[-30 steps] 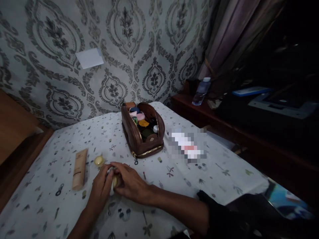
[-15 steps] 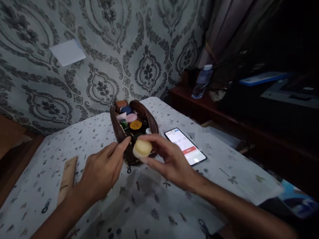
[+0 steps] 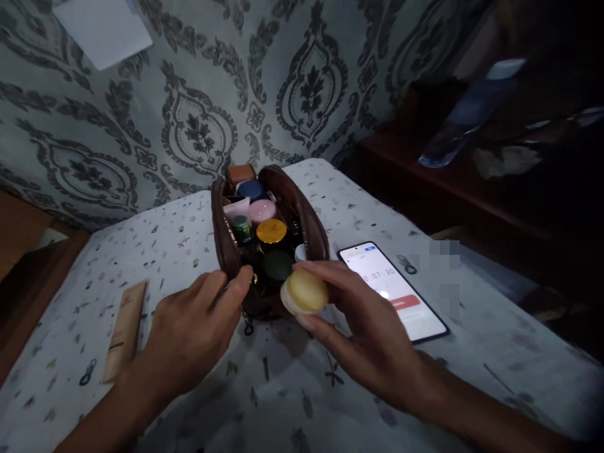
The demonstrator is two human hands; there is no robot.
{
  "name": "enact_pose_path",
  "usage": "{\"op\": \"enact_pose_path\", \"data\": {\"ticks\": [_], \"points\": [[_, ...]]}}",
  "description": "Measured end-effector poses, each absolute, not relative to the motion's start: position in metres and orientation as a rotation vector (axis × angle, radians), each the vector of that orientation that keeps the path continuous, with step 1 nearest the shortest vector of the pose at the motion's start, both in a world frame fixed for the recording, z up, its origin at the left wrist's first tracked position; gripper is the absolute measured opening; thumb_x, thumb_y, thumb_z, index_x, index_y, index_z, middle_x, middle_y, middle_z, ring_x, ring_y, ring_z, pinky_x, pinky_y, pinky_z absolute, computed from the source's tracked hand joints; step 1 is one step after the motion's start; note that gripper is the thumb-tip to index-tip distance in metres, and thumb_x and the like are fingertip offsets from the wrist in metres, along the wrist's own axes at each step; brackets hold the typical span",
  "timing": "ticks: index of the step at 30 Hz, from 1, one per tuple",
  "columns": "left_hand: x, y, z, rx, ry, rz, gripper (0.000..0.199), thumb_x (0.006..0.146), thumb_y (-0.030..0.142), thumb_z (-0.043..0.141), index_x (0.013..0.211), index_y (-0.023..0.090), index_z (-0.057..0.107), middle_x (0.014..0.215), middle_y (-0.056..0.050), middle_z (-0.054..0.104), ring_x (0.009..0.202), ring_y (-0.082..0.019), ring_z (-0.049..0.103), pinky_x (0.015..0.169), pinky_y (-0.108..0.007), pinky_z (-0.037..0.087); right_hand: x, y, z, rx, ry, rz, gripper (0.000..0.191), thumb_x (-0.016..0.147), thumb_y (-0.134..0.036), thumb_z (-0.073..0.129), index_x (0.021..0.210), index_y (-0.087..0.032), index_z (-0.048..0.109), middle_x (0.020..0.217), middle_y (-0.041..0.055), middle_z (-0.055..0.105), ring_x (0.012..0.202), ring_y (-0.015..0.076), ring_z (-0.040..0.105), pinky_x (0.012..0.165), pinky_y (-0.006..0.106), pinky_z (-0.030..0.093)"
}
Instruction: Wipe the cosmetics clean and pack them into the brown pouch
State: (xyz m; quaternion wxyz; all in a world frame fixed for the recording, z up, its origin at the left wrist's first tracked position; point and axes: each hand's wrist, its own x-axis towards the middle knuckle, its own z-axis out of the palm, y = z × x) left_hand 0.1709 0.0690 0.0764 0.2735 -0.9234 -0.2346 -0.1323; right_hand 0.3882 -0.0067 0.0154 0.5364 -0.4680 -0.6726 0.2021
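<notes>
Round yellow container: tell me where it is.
Head view, below centre: the round yellow container is in the right hand, by the near end of the open brown bag.

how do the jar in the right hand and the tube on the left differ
The jar is squat and round; the tube is long and flattish. The jar is pale yellow, the tube tan. The jar is held up in the right hand, while the tube lies on the cloth. Both have light, warm colours.
</notes>
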Motion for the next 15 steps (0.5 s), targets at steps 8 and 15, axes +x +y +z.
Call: {"op": "enact_pose_path", "data": {"ticks": [8,15], "points": [[0.17,0.073,0.07,-2.568,-0.691,-0.403,0.036,0.092,0.014,0.039,0.125,0.016,0.054,0.069,0.001,0.049,0.054,-0.013,0.053,0.047,-0.026,0.035,0.385,-0.017,0.002,-1.187,-1.474,0.59,0.061,0.091,-0.024,0.061,0.147,-0.037,0.038,0.133,0.0052,0.057,0.12,0.0222,0.057,0.102,0.036,0.051],[0.166,0.076,0.071,-2.614,-0.694,-0.4,0.038,0.09,0.015,0.041,0.126,0.018,0.055,0.067,0.001,0.049,0.058,-0.014,0.054,0.047,-0.026,0.038,0.387,-0.013,0.009,-1.198,-1.548,0.532,0.052,0.09,-0.02,0.061,0.139,-0.032,0.047,0.127,0.0084,0.059,0.12,0.0246,0.056,0.098,0.038,0.054]]}}
